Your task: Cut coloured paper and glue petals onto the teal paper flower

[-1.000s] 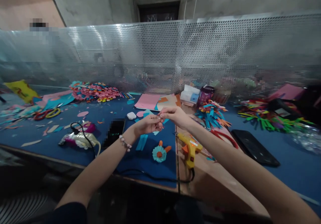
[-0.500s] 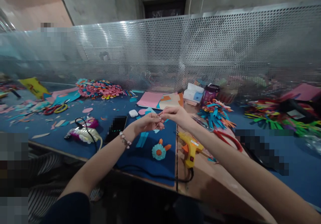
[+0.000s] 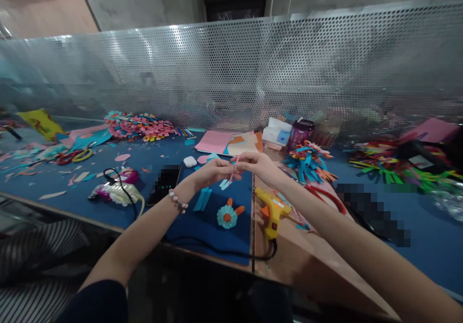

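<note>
In the head view, the left hand (image 3: 213,172) has its fingertips pinched on a thin pink strip (image 3: 237,160), and the right hand (image 3: 261,168) pinches it from the other side, so the two hands meet over the table (image 3: 217,248). The strip sits between the fingertips, with its long axis seeming to slant from upper right to lower left; fingers cover much of it, so its full length is hard to judge. Both hands are equally near it.

Below the joined fingertips, toward the person, a blue paper flower (image 3: 226,218) lies on the table, its two orange petals pointing up and to the right. The yellow glue gun (image 3: 275,211) lies right of the flower, nearer the right hand, with its nozzle toward the spot beneath the hands. Two blue strips (image 3: 202,199) lie below the left hand.
</note>
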Demonstrator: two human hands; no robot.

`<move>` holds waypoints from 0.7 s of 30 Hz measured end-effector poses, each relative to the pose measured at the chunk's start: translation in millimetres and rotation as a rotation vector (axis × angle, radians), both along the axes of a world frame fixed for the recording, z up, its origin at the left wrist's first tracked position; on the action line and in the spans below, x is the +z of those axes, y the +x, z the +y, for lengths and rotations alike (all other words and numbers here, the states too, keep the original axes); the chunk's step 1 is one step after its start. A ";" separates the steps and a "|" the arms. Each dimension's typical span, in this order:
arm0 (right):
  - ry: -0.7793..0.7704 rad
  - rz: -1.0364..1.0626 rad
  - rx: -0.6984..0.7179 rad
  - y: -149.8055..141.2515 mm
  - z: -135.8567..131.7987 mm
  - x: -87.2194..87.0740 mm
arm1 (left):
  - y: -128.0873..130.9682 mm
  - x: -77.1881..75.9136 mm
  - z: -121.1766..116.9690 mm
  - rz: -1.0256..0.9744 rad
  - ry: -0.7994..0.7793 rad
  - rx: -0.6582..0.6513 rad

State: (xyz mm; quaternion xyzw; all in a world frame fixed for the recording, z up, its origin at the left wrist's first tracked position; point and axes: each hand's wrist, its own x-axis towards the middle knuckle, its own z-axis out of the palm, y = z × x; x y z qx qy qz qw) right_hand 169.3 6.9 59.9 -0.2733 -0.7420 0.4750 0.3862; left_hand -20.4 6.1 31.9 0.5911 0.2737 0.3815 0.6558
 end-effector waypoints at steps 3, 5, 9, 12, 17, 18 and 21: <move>0.132 -0.068 -0.298 0.2 -8.6 -1.4 | 2.5 1.5 2.3 -0.061 0.081 0.236; 0.263 -0.181 -0.410 -0.7 -16.7 -4.0 | 3.8 1.8 4.2 -0.096 0.117 0.365; 0.427 -0.339 -0.405 -5.1 -26.0 -11.8 | 6.8 1.8 4.0 -0.105 0.136 0.422; 0.374 -0.309 -0.347 -8.8 -24.8 -14.7 | 9.4 1.8 1.3 -0.107 0.125 0.419; 0.240 -0.240 -0.295 -9.9 -22.2 -12.0 | 12.2 2.2 -1.4 -0.150 0.117 0.403; 0.227 -0.227 -0.302 -9.6 -22.3 -11.5 | 12.3 2.3 -1.7 -0.161 0.114 0.399; 0.205 -0.210 -0.299 -8.9 -23.5 -10.7 | 12.0 2.6 -2.6 -0.192 0.114 0.382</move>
